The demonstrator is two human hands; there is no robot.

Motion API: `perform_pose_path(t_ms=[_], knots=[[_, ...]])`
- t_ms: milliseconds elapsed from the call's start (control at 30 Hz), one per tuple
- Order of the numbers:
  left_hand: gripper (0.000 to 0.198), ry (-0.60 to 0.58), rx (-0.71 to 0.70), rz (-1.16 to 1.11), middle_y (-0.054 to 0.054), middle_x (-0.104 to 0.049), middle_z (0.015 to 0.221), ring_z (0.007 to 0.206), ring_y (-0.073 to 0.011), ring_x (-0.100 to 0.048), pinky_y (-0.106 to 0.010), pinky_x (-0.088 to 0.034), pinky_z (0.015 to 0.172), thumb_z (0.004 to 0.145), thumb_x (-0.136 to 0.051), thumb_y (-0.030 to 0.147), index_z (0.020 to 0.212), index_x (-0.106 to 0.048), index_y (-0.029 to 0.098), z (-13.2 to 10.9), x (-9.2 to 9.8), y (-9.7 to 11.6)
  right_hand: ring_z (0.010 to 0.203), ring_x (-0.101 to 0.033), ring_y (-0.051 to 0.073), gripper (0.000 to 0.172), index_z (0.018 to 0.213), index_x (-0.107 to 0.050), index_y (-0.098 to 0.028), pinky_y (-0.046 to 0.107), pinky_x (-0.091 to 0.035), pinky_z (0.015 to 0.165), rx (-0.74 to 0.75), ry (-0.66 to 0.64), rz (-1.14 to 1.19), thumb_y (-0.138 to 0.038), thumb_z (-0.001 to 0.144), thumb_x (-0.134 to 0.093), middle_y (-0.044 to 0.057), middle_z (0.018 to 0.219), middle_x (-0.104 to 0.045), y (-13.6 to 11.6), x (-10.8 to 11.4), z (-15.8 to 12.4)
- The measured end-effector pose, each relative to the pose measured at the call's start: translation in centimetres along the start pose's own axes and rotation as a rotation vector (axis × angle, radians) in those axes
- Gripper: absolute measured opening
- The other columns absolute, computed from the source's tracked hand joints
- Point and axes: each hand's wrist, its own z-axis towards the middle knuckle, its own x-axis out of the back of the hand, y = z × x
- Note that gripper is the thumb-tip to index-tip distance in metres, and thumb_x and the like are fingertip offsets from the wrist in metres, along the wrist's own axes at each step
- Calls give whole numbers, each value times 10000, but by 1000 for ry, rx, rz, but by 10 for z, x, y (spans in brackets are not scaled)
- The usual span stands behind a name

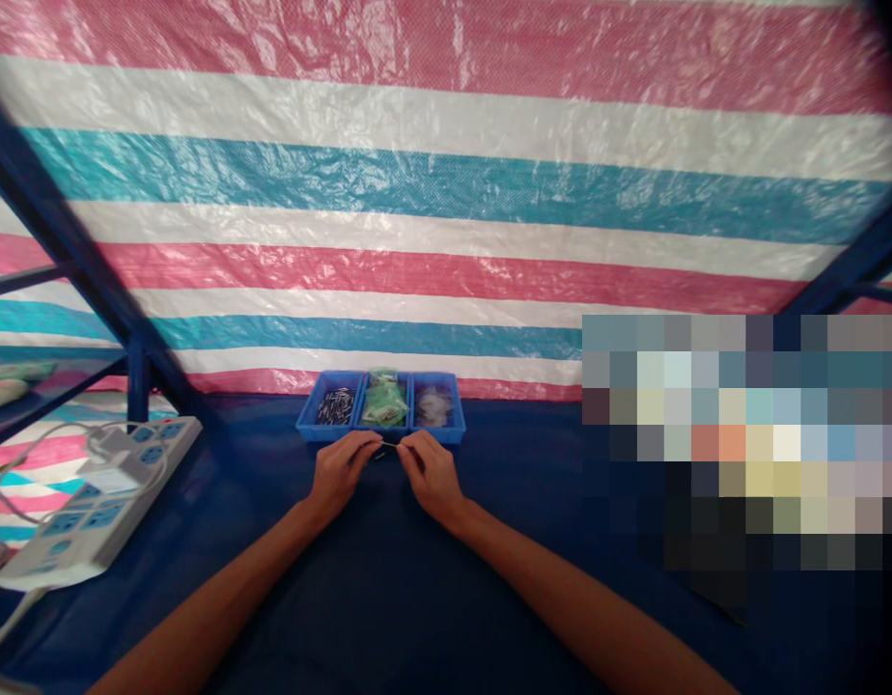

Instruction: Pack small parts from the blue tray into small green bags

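Observation:
Both my hands meet over the dark blue table [388,579], just in front of a row of blue trays. My left hand [343,470] is closed in a pinch on a small dark piece. My right hand [430,470] is closed in a pinch too, and a thin pale rod-like part [389,445] spans the gap between the two hands. The left blue tray [330,405] holds several small dark metal pieces, the middle tray [383,403] holds green packets, and the right tray [437,406] holds pale clear bits.
A white power strip [98,502] with a plugged-in adapter and cables lies at the left table edge. Blue metal frame bars [138,372] rise at left and right. A striped pink, white and teal tarp [446,193] hangs behind. A blurred-out area covers the right.

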Motion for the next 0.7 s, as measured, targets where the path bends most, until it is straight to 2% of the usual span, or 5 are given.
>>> perform_pose_path(t_ms=[233,367,567,700], knots=[[152,-24,45,24,-26,-683,825,615,-106,-612,-212,-491,666,886,-517,254,887,-641,166,0,1,-1,627,-523,130,191,1020,-566,-178,250,-426,633,-48,-23,24,-297,917,-458,34,802,-577,2,-2,-2],[189,-37,84,37,-6,-682,750,534,-89,-582,-193,-472,609,897,-496,267,849,-648,165,0,1,-1,650,-534,137,183,994,-582,-178,250,-428,632,-8,-25,35,-288,917,-458,36,791,-578,4,-2,-3],[240,-80,104,31,4,-662,669,578,-102,-607,-194,-469,636,904,-481,266,766,-652,169,0,4,2,718,-547,152,189,906,-595,-182,259,-421,669,15,-16,26,-267,930,-429,44,797,-587,2,0,-2],[150,-34,61,-8,-38,-672,842,755,-136,-638,-222,-496,690,884,-518,251,890,-642,167,1,4,2,722,-547,153,203,879,-594,-178,261,-416,673,-4,3,22,-270,933,-421,45,789,-587,1,0,-1]])
